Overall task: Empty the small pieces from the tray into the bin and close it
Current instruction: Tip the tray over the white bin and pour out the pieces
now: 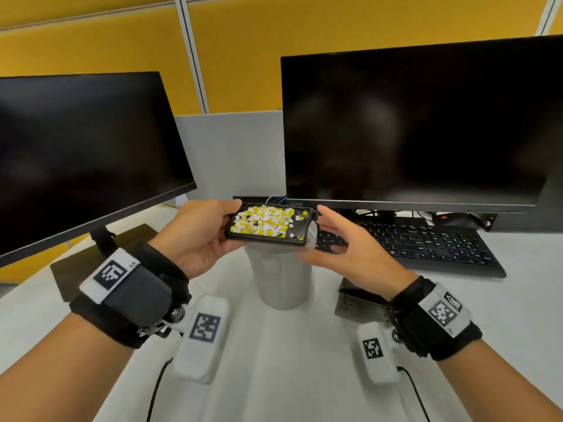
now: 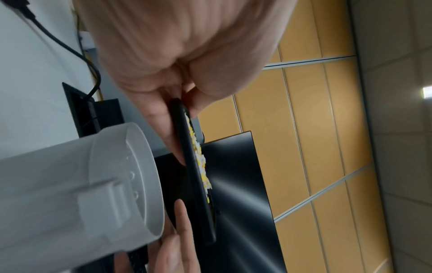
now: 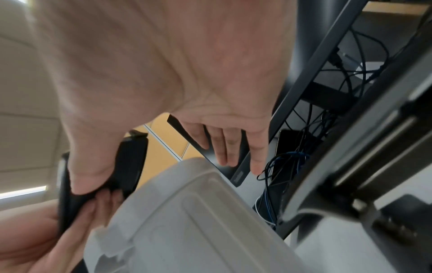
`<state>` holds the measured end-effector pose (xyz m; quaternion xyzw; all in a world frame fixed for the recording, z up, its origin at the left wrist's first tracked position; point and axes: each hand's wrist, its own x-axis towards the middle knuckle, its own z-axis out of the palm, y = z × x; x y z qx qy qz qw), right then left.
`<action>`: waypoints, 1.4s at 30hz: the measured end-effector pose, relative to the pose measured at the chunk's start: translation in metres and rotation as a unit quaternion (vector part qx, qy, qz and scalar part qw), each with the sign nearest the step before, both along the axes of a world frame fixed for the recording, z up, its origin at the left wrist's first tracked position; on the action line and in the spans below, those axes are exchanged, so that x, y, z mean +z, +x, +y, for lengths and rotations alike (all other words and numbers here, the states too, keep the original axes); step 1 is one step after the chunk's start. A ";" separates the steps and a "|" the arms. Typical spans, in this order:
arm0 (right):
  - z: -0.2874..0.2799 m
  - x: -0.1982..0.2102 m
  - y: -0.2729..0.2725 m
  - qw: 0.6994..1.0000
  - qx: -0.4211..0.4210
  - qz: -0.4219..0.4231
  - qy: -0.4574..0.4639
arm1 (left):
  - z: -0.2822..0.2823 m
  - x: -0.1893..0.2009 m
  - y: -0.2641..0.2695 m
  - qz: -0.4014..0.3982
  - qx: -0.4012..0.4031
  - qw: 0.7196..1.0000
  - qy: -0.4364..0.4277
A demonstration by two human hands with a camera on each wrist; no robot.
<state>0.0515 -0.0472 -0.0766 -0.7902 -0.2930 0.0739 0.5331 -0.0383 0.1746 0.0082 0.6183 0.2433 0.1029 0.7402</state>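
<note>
A black tray (image 1: 265, 240) full of small yellow and white pieces (image 1: 265, 222) is held level just above the white round bin (image 1: 280, 278). My left hand (image 1: 231, 223) grips the tray's left end, thumb on top and fingers underneath. My right hand (image 1: 316, 234) is at the tray's right end with its fingers straight; its thumb is against that end. The left wrist view shows the tray (image 2: 198, 184) edge-on with the pieces (image 2: 198, 158) on it, next to the bin's open rim (image 2: 149, 175). In the right wrist view the thumb touches the tray (image 3: 131, 162) over the bin (image 3: 198, 230).
Two dark monitors stand behind, left (image 1: 76, 166) and right (image 1: 420, 126). A black keyboard (image 1: 426, 242) and mouse (image 1: 451, 220) lie to the right. A perforated metal piece (image 1: 359, 303) sits near my right wrist. The left monitor's base (image 1: 91, 263) lies to the left of the bin.
</note>
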 end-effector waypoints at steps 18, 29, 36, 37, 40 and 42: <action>0.028 -0.031 -0.002 0.992 0.011 0.047 0.113 | 0.013 -0.008 0.038 0.031 0.022 0.976 0.215; 0.015 -0.031 -0.009 0.995 0.002 0.033 0.098 | -0.011 -0.003 0.028 0.047 0.021 0.960 0.274; 0.014 -0.031 -0.009 0.994 0.004 0.036 0.106 | -0.024 -0.002 0.029 0.060 -0.015 0.953 0.297; 0.015 -0.031 -0.009 0.994 0.004 0.035 0.105 | -0.026 -0.001 0.028 0.063 -0.018 0.952 0.299; 0.015 -0.031 -0.009 0.994 0.006 0.035 0.104 | -0.028 0.000 0.029 0.066 -0.017 0.951 0.300; 0.015 -0.031 -0.009 0.994 0.007 0.033 0.101 | -0.028 0.000 0.029 0.065 -0.018 0.953 0.296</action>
